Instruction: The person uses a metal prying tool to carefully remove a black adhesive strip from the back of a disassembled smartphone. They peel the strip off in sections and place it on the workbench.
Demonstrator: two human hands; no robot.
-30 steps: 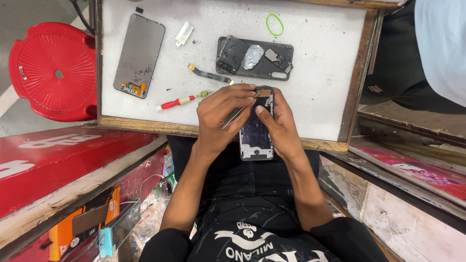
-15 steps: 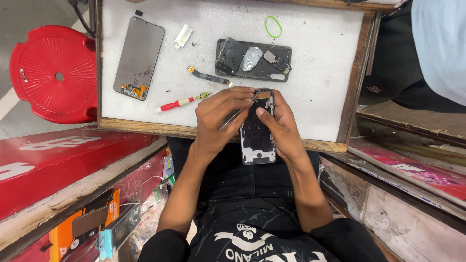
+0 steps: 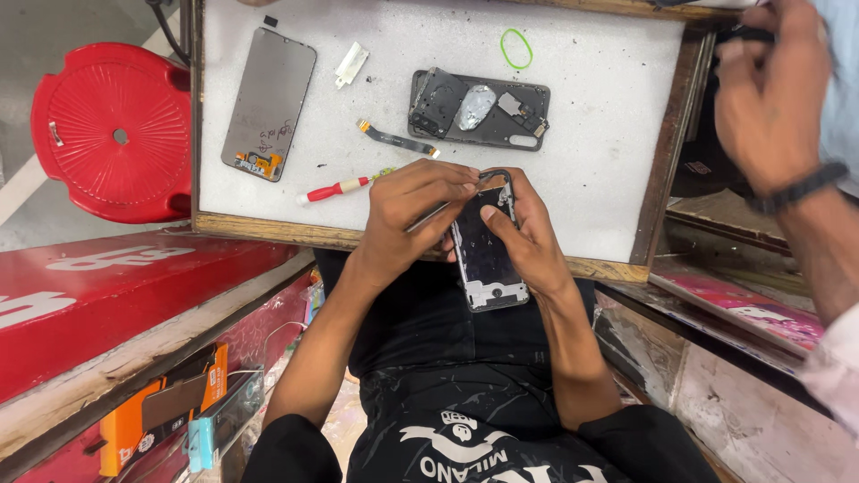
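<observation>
Over the desk's near edge, both hands keep gripping an opened phone frame: right hand fingers clasping it, left hand fingers pinching a thin tool, unmoved. Another person's hand has appeared at the right edge.

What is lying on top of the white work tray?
On the tray: a screen, a phone frame, a flex cable, a screwdriver, a green band. The hands hide its front edge.
</observation>
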